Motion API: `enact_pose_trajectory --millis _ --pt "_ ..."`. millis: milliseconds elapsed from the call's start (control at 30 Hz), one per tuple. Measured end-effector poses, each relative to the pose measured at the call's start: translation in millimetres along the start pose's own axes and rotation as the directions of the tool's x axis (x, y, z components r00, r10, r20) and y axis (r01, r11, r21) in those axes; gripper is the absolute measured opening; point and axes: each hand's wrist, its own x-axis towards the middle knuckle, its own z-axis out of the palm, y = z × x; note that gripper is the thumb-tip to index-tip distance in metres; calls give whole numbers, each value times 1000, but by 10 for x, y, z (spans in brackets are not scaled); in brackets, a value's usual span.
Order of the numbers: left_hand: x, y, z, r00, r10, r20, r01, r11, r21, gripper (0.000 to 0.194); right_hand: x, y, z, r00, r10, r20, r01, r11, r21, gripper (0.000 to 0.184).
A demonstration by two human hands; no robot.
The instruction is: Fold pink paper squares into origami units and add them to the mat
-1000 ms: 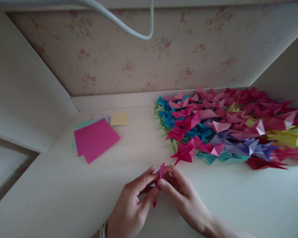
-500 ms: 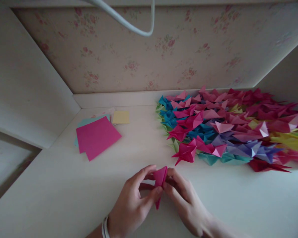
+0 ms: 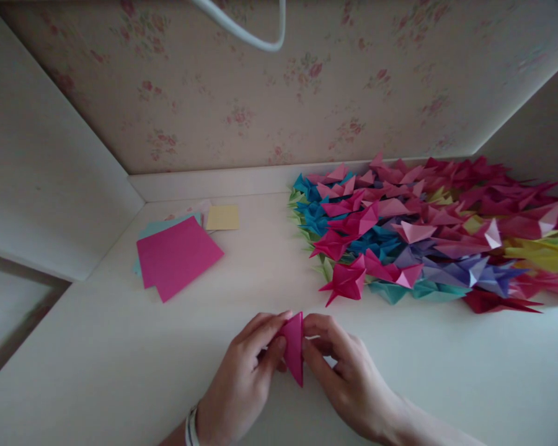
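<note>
A folded piece of bright pink origami paper (image 3: 294, 350) stands between my hands near the front of the desk, its long straight edge on the right and a point facing me. My left hand (image 3: 253, 365) pinches it from the left, thumb on its near face and fingers behind. At the right edge, my right hand (image 3: 341, 365) has its thumb and fingertips closed on the crease. Just beyond, a finished pink paper crane (image 3: 348, 282) lies at the front of a large pile of folded cranes (image 3: 413, 232) in many colours.
Flat pink paper sheets (image 3: 177, 257) lie at the left over light blue sheets (image 3: 151, 228). A small yellow paper square (image 3: 223, 217) is beside them. A white cable (image 3: 246, 34) hangs before the floral wall (image 3: 242, 118). A white side panel (image 3: 41, 155) bounds the left.
The folded pink paper has turned in my fingers: the part that stuck out below has swung in, and it now forms one narrow triangle. The view has shifted slightly.
</note>
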Motion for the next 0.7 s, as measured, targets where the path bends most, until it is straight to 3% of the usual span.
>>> enact_pose_trajectory --millis 200,400,533,700 --pt "-17 38 -25 999 -42 -35 41 998 -42 28 12 18 -5 997 71 1 -71 995 69 26" --pt "-47 84 -15 985 -136 107 155 967 -200 27 26 174 -11 998 37 -55 -37 999 -3 47" --pt "-36 68 -6 939 -289 185 341 847 -408 24 25 205 -4 993 -42 -114 14 972 -235 45" --pt "-13 57 23 890 -393 230 445 644 -622 26 15 126 -11 952 -299 -72 217 819 -531 29"
